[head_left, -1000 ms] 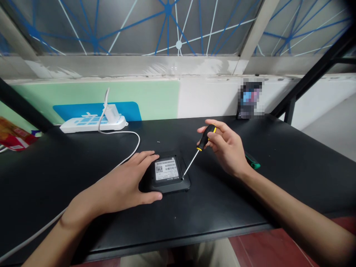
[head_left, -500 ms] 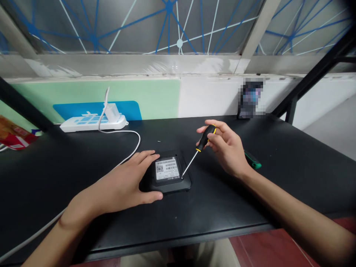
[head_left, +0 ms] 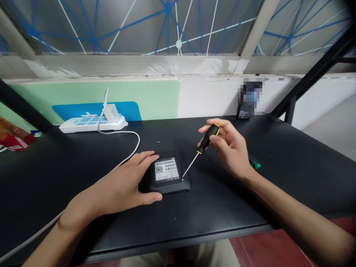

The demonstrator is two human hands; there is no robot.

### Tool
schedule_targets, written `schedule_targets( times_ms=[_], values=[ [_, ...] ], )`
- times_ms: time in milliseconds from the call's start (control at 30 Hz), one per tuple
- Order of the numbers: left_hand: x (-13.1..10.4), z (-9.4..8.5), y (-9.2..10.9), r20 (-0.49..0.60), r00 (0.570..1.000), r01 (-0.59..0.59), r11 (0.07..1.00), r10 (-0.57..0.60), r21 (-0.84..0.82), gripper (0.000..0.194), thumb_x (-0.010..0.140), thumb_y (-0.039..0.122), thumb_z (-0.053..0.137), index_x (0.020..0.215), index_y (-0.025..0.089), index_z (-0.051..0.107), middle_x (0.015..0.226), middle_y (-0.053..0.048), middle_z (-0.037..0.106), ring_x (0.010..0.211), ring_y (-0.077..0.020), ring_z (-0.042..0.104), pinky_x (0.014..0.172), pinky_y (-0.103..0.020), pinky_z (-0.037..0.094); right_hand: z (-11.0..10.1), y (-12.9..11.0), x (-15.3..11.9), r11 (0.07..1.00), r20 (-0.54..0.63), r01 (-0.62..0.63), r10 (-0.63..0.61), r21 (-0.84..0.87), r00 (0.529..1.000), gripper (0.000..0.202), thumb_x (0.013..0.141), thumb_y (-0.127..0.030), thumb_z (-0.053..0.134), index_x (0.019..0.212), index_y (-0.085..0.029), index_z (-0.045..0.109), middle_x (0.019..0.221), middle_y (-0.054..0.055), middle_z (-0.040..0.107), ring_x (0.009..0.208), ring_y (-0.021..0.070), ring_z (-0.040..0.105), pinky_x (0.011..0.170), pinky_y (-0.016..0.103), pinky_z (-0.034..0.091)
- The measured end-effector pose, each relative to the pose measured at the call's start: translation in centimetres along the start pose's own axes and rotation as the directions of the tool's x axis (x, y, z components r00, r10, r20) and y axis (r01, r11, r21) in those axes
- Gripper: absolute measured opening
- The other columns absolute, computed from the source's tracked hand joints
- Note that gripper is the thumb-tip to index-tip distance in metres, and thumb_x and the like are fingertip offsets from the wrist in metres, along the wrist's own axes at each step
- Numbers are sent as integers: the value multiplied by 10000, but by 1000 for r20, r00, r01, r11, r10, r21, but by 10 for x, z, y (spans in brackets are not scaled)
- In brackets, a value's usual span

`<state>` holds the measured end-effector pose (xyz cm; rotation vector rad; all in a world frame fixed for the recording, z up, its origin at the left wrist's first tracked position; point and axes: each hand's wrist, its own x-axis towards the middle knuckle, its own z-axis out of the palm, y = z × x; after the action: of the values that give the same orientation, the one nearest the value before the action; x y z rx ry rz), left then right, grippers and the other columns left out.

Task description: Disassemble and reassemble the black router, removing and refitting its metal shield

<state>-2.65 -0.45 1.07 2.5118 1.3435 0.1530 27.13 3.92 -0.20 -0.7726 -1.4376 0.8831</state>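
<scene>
A black device (head_left: 172,188) with a white printed label (head_left: 167,169) lies flat on the black table. My left hand (head_left: 125,181) grips its left side, thumb at the near edge and fingers at the far edge. In my right hand (head_left: 232,148) is a screwdriver (head_left: 209,139) with a black and yellow handle, held at a slant. Its tip meets the device near the lower right corner of the label, where a small shiny spot shows, perhaps a screw.
A white power strip (head_left: 94,124) with a plug and cable (head_left: 139,139) stands back left. Behind my right wrist lies a green and black object (head_left: 254,162). A blurred phone-like item (head_left: 244,107) leans on the wall. A red packet (head_left: 16,137) is far left.
My right hand and the screwdriver handle have shifted slightly right, so the shaft leans more. The tip stays near the same corner. My left hand has hardly moved.
</scene>
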Motion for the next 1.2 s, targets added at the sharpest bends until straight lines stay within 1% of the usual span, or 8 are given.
schedule_targets(
  times_ms=[333, 533, 700, 900, 1033, 1200],
  values=[
    [1, -1, 1, 8, 1000, 14, 1000, -13, -12, 880, 836, 662, 659, 1539, 230, 353, 1626, -105, 336, 1477, -355, 362, 1200, -522, 362, -3, -2, -1, 990, -31, 135, -136, -36, 990, 259, 897, -315, 674, 1139, -281, 585, 1048, 27, 675, 733, 146, 686, 655, 323, 616],
    [1, -1, 1, 15, 1000, 22, 1000, -22, -10, 893, 831, 667, 662, 1545, 240, 339, 1632, -98, 328, 1481, -356, 355, 1202, -518, 357, -4, -1, -1, 986, -50, 163, -164, -32, 985, 258, 891, -301, 684, 1133, -283, 595, 1042, 31, 678, 713, 151, 696, 633, 330, 614],
    [2, 0, 2, 7, 1000, 14, 1000, -14, -1, 877, 837, 658, 658, 1539, 237, 343, 1630, -119, 330, 1471, -361, 371, 1189, -519, 368, -3, -2, 0, 989, -70, 144, -146, -35, 987, 286, 870, -331, 709, 1129, -284, 597, 1030, 33, 677, 735, 159, 682, 638, 333, 615],
    [2, -2, 3, -7, 1000, -11, 1000, 11, 1, 862, 836, 632, 676, 1527, 231, 353, 1612, -142, 361, 1454, -380, 396, 1165, -543, 392, 1, -6, -2, 998, -83, 56, -59, -28, 995, 285, 875, -364, 701, 1133, -305, 593, 1038, 36, 668, 743, 164, 647, 646, 344, 609],
    [2, -1, 2, -27, 999, -24, 1000, 24, -5, 857, 832, 628, 689, 1523, 239, 362, 1604, -140, 377, 1445, -381, 412, 1157, -541, 404, 2, -7, -2, 999, -83, 31, -35, -40, 996, 304, 873, -369, 706, 1147, -294, 596, 1016, 30, 670, 728, 151, 631, 608, 310, 593],
    [1, -2, 3, 16, 1000, 3, 1000, -3, -1, 881, 843, 641, 670, 1540, 218, 335, 1624, -141, 332, 1470, -369, 371, 1186, -541, 366, 3, -6, -3, 999, -65, 29, -31, -24, 997, 301, 875, -349, 711, 1150, -288, 605, 1010, 23, 667, 734, 134, 636, 610, 280, 587]
  ],
)
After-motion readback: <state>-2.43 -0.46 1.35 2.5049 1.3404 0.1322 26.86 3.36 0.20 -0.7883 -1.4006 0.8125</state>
